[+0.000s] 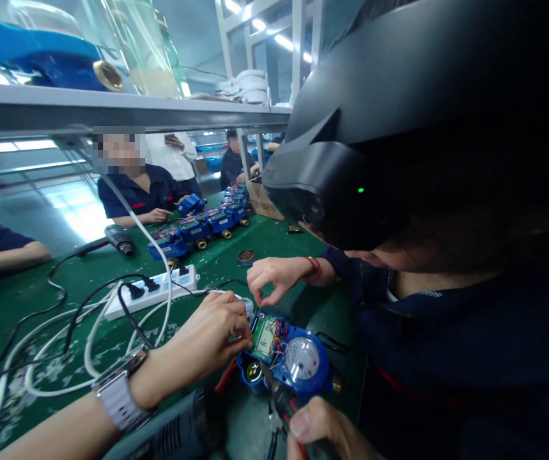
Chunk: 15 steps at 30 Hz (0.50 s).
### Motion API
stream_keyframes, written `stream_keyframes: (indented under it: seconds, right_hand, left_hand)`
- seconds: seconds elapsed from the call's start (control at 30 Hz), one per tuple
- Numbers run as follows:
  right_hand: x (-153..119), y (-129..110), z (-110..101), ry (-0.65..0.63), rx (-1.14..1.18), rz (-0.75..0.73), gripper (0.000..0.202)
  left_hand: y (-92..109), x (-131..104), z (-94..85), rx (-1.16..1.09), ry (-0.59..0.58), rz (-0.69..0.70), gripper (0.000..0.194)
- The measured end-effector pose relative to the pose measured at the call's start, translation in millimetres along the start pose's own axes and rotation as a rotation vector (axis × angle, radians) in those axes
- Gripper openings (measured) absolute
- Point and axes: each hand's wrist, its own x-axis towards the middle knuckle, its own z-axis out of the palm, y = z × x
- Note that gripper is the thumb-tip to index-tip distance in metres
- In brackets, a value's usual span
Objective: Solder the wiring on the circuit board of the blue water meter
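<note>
A blue water meter (319,348) lies on the green bench with its electronics exposed. It has a round dial, coloured wires and a circuit board with a lit LCD (265,337). My left hand (221,322), with a watch on its wrist, reaches in from the left. Its fingers are curled and closed at the display's left edge. At the bottom, my right hand (319,425) grips a black-and-red handled tool (281,399), its dark tip at the meter's lower edge. Opposite, a co-worker's hand (274,279) with red bracelets pinches above the display's upper corner.
A co-worker in a black headset (317,185) leans in close from the right. To the left are a white power strip (156,292) and looping cables. Several blue meters (207,220) line the back. Heat guns (119,239) lie about, one (173,431) near my forearm. A shelf (125,114) runs overhead.
</note>
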Motion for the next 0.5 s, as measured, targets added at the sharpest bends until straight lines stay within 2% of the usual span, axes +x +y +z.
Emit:
stream_keyframes:
  seconds: [0.23,0.5]
  right_hand:
    - [-2,8,6,0.043,0.011,0.065,0.006]
    - [1,36,17,0.173,-0.061,0.206,0.008]
  left_hand:
    - [-3,-1,3.2,-0.029,0.002,-0.009,0.012]
    - [0,0,2.1,-0.051,0.004,-0.031,0.01]
